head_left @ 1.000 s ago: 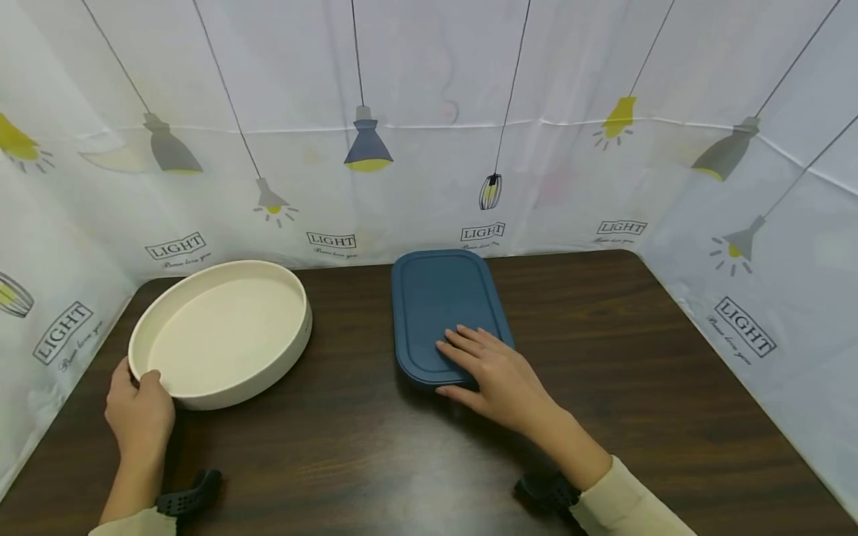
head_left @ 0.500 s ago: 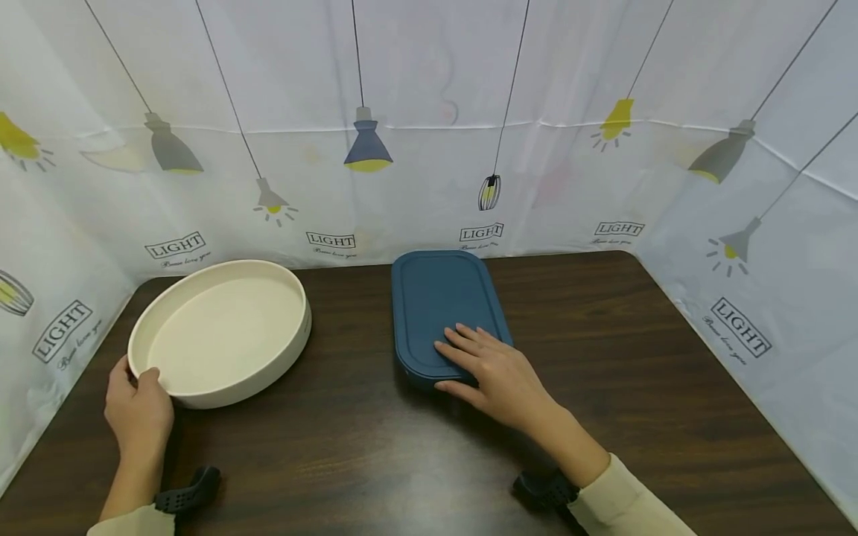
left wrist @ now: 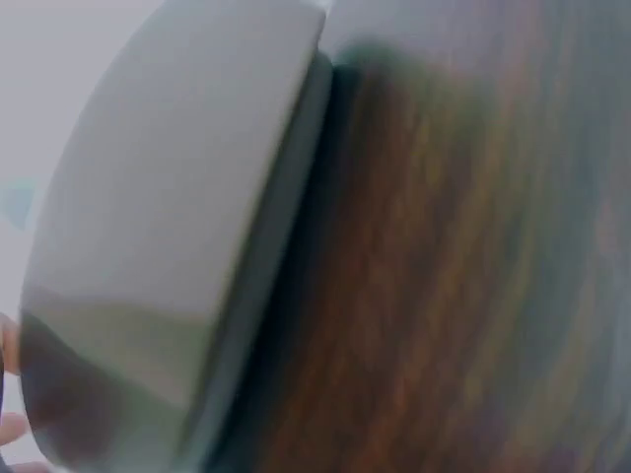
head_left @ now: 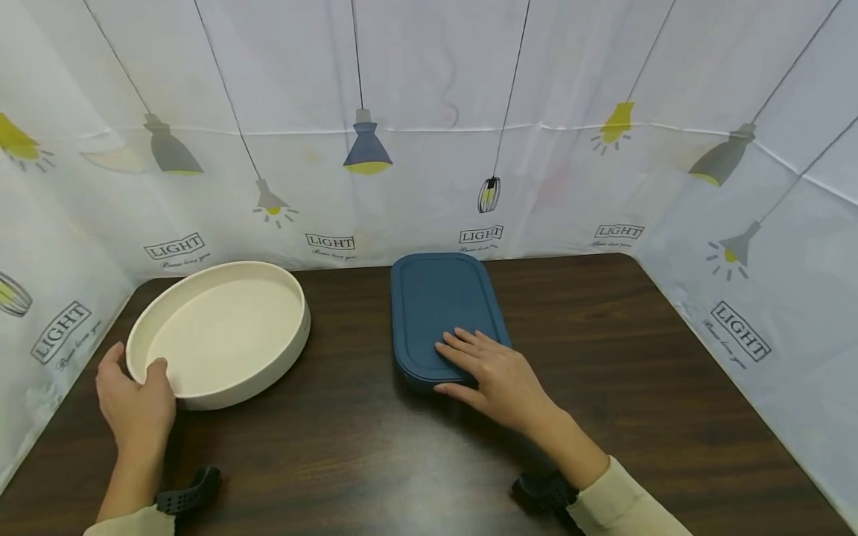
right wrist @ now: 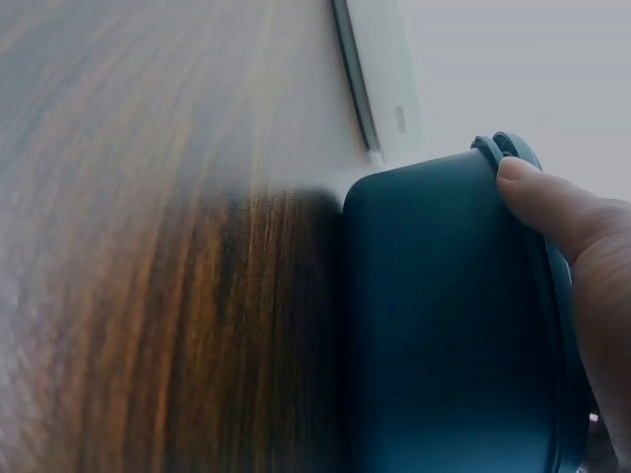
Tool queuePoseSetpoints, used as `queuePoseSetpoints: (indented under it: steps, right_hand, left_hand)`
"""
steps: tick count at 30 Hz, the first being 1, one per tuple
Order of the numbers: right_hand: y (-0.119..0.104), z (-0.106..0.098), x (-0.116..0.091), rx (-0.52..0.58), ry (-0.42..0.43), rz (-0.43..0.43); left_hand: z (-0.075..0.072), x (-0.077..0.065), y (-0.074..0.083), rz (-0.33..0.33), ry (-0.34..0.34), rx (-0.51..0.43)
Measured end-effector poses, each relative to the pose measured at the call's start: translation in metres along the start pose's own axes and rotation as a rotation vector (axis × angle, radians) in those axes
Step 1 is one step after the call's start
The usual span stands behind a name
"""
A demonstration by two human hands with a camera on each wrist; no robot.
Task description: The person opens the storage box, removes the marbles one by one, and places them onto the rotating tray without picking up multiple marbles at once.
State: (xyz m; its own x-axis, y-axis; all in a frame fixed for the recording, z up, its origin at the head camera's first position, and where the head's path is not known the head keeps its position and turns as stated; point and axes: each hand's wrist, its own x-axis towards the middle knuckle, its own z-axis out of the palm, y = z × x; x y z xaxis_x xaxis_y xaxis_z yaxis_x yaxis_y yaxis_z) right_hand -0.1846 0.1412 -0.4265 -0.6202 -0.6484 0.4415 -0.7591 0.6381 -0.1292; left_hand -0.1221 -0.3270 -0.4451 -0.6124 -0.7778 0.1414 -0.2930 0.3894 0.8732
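A round cream dish with a low wall stands at the left of the table. My left hand is at its near-left rim, the thumb over the edge and the fingers spread outside. In the left wrist view, parts of the fingers show beside the dish's rim. Right of centre lies a blue lidded food container. On its near right corner rests my right hand, fingers stretched flat over the lid. In the right wrist view the thumb touches the lid's edge, and the other fingers are mostly hidden.
The dark wood table ends at the back and sides against a white curtain printed with lamps. Black wrist straps sit on both forearms. In the head view, table surface separates the dish from the container.
My left hand has shifted slightly left and its fingers have spread at the dish's rim. The right hand, the dish and the container stay practically where they were.
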Motion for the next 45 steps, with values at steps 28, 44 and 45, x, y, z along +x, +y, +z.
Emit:
queuePoseSetpoints:
  steps: [28,44,45]
  right_hand:
    - [0.006,0.004,0.005,-0.02,0.116,-0.069]
    - [0.01,0.004,0.001,-0.011,0.128,-0.116]
    - [0.01,0.004,0.001,-0.018,0.13,-0.128]
  left_hand:
    - [0.139,-0.153,0.09,-0.096,-1.047,-0.545]
    - [0.146,-0.151,0.09,-0.288,-1.167,-0.607]
    - [0.146,-0.151,0.089,-0.289,-1.17,-0.609]
